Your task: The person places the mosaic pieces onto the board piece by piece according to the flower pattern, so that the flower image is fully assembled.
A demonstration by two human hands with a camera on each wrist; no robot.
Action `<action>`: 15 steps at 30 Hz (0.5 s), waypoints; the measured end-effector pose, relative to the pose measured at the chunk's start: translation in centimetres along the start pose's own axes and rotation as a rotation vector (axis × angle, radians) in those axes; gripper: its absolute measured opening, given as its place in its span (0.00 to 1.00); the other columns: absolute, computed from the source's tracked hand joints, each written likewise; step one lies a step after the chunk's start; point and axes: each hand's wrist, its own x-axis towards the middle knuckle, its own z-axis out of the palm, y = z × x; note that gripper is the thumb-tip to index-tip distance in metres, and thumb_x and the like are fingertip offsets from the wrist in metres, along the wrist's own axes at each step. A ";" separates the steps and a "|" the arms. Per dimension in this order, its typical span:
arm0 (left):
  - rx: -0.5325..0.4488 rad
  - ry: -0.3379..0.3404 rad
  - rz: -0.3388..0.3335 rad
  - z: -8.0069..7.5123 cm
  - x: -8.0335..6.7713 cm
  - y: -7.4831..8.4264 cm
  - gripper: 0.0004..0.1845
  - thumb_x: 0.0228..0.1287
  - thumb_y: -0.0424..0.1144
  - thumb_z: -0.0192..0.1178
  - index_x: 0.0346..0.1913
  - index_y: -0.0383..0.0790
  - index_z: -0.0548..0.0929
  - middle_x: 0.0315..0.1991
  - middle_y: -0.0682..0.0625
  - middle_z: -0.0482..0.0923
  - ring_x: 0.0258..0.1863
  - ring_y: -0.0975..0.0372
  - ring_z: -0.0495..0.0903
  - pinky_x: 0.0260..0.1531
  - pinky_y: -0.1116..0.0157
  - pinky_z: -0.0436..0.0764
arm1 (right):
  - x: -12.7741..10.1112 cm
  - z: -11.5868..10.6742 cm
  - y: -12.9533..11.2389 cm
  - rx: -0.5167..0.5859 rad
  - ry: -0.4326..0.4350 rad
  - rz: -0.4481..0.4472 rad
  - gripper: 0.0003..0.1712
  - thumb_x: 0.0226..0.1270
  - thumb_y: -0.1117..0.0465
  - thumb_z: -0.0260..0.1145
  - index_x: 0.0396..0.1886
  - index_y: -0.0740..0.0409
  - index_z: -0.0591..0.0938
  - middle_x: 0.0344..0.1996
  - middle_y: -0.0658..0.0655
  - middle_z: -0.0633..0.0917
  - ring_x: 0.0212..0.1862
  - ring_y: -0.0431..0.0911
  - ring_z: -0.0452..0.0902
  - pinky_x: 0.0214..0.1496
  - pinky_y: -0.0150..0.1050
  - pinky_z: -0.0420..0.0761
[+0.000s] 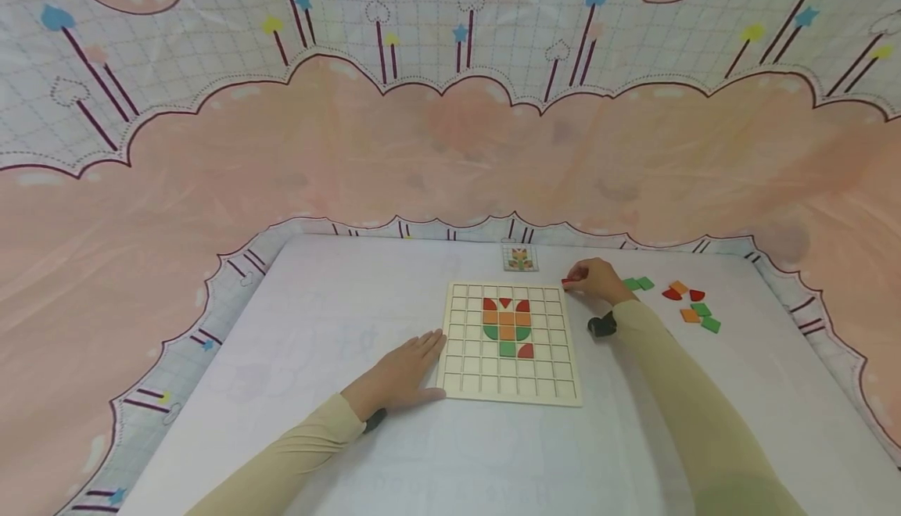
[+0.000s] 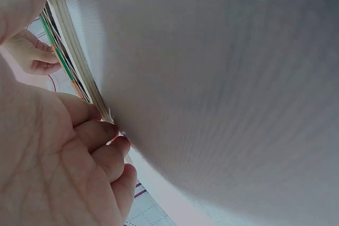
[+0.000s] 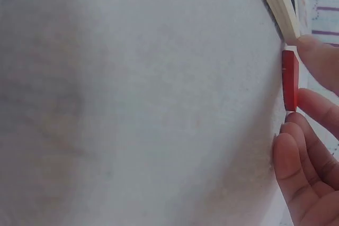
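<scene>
From where I stand, the left hand (image 1: 397, 379) rests extended fingers against the gridded board's (image 1: 468, 385) left edge; the right hand's (image 1: 594, 277) grip is nearly closed, pinching a red piece (image 3: 290, 80) by its far right corner. Apparently tile-laying; next calls for careful alignment.

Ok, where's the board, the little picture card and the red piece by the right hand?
Board (image 1: 489, 366): head view, a bare square.
Picture card (image 1: 520, 259): head view, its middle.
Red piece (image 3: 288, 81): right wrist view, its side.
</scene>
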 end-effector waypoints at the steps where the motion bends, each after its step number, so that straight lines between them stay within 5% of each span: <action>1: 0.000 0.000 0.001 0.0 0.0 0.0 0.47 0.63 0.65 0.49 0.73 0.35 0.50 0.75 0.42 0.49 0.74 0.53 0.51 0.73 0.57 0.56 | 0.0 0.0 0.0 0.003 -0.005 -0.001 0.13 0.57 0.60 0.70 0.37 0.66 0.82 0.33 0.61 0.84 0.36 0.49 0.75 0.39 0.35 0.73; 8: 0.010 -0.010 -0.007 -0.1 0.1 0.0 0.47 0.63 0.64 0.49 0.73 0.35 0.50 0.75 0.42 0.49 0.74 0.54 0.51 0.73 0.58 0.56 | 0.1 -0.7 0.5 -0.014 -0.047 -0.009 0.17 0.56 0.63 0.68 0.44 0.68 0.82 0.40 0.66 0.83 0.42 0.53 0.75 0.47 0.46 0.77; 15: 0.012 -0.012 -0.008 -0.3 0.1 0.1 0.47 0.63 0.64 0.49 0.73 0.35 0.51 0.75 0.42 0.50 0.74 0.53 0.51 0.73 0.58 0.56 | 0.3 -0.6 1.3 -0.014 -0.072 0.011 0.19 0.56 0.63 0.69 0.47 0.68 0.81 0.40 0.64 0.83 0.42 0.52 0.75 0.48 0.45 0.77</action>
